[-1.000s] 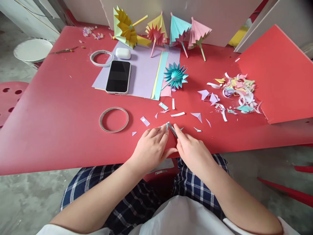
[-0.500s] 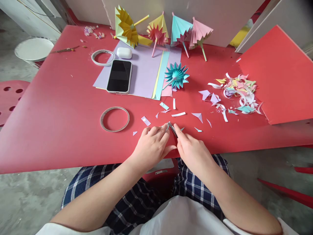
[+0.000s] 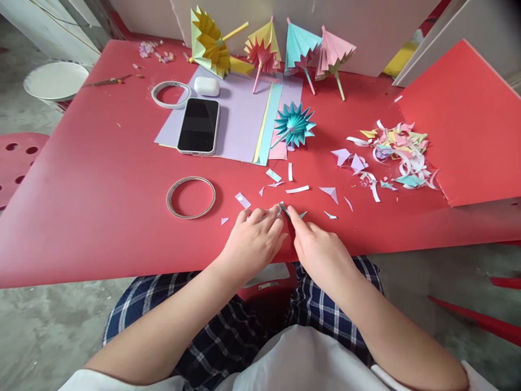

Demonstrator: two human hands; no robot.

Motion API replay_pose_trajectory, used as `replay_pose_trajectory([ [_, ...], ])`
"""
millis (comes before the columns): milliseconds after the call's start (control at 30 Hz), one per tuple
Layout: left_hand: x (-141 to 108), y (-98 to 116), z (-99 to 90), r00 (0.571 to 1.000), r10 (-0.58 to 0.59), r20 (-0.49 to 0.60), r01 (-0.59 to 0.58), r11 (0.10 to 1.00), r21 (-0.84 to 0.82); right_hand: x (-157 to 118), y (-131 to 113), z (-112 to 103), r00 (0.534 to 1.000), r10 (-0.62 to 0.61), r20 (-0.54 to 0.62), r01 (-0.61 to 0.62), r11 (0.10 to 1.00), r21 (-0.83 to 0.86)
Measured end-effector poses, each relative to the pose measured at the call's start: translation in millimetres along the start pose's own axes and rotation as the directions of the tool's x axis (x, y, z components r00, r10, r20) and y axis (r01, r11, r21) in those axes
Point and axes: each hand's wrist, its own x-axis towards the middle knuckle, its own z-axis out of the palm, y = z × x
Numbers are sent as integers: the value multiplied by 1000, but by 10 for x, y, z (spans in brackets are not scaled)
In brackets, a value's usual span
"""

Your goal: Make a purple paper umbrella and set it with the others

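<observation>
Near the front edge of the red table, my left hand (image 3: 254,236) rests palm down, its fingers bent together over a small pale blue piece of paper (image 3: 278,210) that is mostly hidden. My right hand (image 3: 319,247) is closed round a thin dark blade-like tool (image 3: 285,211), index finger stretched along it. The tool's tip meets the left fingertips. White strips (image 3: 297,189), a lilac piece (image 3: 243,200) and a lilac triangle (image 3: 329,194) lie just beyond my hands.
A tape ring (image 3: 191,197) lies left. Farther back are a phone (image 3: 199,126) on lilac sheets (image 3: 244,119), an earbud case (image 3: 207,86), another tape roll (image 3: 171,95), a blue paper umbrella (image 3: 295,125) and several others behind. Paper scraps (image 3: 402,149) lie right, beside a red board (image 3: 472,130).
My left thumb has drawn in towards the fingers. My right hand and the tool have shifted slightly to the left, and less of the tool shows.
</observation>
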Motion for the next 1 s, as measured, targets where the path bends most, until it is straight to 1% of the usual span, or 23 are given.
replay_pose_trajectory([
  [200, 14, 15, 21, 1000, 7, -12, -7, 999, 36, -3, -26, -3, 1000, 10, 8, -10, 1000, -26],
  [400, 18, 30, 35, 1000, 11, -22, -9, 997, 72, -58, -53, 4, 999, 23, -28, -25, 996, -80],
  [600, 10, 18, -8, 1000, 6, 10, -6, 999, 49, -164, -24, 47, 1000, 20, -16, -21, 998, -65],
  [700, -5, 28, -25, 1000, -5, 17, 5, 1000, 22, -232, 37, 67, 1000, 20, -9, -20, 1000, -5],
  [767, -15, 34, -34, 999, -47, 11, 47, 999, 10, -258, 102, 73, 999, 34, -21, -33, 997, 70],
  [833, -25, 19, -51, 995, -96, 9, 96, 995, -7, -258, 175, 74, 996, 68, -49, -58, 982, 179],
  [933, -52, -80, -99, 990, -143, -2, 142, 985, -98, -224, 259, 75, 988, 128, -92, -91, 939, 332],
  [1000, -83, -186, -129, 991, -134, -25, 128, 977, -171, -203, 277, 71, 983, 153, -104, -97, 904, 416],
])
